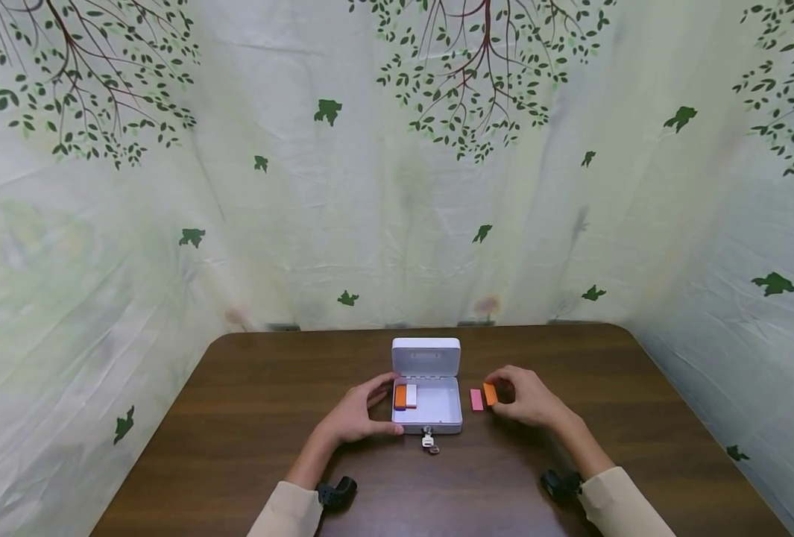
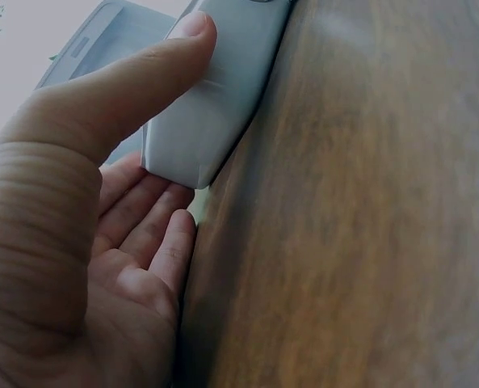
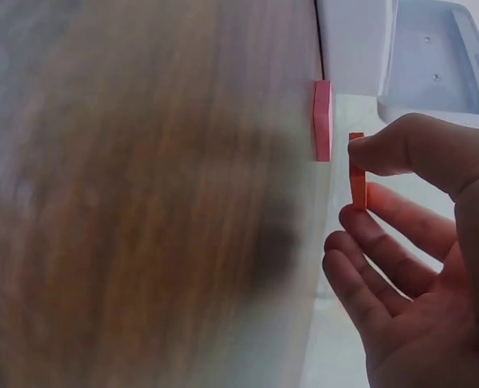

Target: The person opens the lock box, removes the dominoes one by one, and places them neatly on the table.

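A small white cash box stands on the table with its lid raised. My left hand holds the box by its left side, thumb on the front wall and fingers at the back corner. Inside, at the left, lie an orange block and a white block, with a bit of blue under them. My right hand pinches another thin orange block between thumb and fingertips, held above the table. A pink block lies flat between this hand and the box.
Keys hang from the lock at the box's front. The brown wooden table reaches back to a pale curtain printed with leaves. A dark wrist band sits on the left wrist, another on the right.
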Demonstrator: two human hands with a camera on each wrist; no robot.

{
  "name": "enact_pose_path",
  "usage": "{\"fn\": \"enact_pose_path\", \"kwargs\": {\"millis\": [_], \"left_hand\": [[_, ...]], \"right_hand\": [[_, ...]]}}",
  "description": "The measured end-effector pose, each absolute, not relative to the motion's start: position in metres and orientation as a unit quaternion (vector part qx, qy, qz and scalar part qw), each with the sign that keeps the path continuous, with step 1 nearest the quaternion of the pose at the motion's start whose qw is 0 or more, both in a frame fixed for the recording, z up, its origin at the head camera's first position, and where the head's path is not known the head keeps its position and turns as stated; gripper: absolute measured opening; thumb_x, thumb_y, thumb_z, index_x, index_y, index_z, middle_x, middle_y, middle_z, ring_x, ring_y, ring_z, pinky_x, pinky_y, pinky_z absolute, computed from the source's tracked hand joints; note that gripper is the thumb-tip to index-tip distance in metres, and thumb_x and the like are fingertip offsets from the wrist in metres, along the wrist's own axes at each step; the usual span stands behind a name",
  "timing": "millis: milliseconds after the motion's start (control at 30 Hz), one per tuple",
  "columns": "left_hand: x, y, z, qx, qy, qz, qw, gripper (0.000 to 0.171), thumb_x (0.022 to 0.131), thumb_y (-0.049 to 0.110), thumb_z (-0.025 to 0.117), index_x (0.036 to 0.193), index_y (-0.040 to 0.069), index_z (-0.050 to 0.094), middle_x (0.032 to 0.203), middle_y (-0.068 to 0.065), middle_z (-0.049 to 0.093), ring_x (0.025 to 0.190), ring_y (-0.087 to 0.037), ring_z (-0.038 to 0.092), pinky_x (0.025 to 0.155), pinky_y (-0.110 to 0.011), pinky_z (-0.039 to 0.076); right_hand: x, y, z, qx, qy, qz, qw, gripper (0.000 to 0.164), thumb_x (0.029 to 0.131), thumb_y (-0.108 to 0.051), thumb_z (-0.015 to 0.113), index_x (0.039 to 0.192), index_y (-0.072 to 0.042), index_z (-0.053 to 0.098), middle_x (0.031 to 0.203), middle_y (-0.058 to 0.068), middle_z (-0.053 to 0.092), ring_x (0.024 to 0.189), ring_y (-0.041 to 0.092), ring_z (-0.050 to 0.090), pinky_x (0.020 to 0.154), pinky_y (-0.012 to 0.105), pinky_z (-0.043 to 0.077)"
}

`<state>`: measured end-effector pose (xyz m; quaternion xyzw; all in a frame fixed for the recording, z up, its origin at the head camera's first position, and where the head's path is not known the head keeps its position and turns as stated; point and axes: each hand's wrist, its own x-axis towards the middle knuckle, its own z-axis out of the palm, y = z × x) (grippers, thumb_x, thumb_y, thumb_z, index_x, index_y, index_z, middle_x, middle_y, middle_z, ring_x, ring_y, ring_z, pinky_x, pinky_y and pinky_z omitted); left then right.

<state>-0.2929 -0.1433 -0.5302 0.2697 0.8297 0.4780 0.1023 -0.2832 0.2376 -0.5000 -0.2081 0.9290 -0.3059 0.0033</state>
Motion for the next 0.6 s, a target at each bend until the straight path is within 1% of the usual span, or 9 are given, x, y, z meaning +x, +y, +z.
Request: {"fn": "enact_pose_path", "kwargs": {"millis": [233, 600], "left_hand": [[-0.292, -0.143, -0.529, 0.274, 0.828, 0.479, 0.101, 0.097, 0.077, 0.036, 0.092, 0.156, 0.012, 0.041, 0.161, -0.008, 0.044, 0.149, -0.025, 0.043, 0.122, -0.042, 0.038], [-0.294, -0.142, -0.531, 0.275, 0.827, 0.48, 0.098, 0.098, 0.077, 0.036, 0.092, 0.156, 0.011, 0.04, 0.161, -0.009, 0.044, 0.149, -0.027, 0.043, 0.122, -0.045, 0.037]], "right_hand": [[-0.286, 0.242, -0.505, -0.215, 0.932, -0.293, 0.004, 0.037, 0.083, -0.017, 0.082, 0.118, -0.009, 0.071, 0.11, 0.001, 0.069, 0.1, 0.017, 0.062, 0.091, 0.042, 0.058], [-0.29, 0.245, -0.511, -0.216, 0.935, -0.282, 0.005, 0.037, 0.083, -0.016, 0.082, 0.118, -0.01, 0.072, 0.11, 0.0, 0.068, 0.101, 0.017, 0.062, 0.091, 0.042, 0.057]]}}
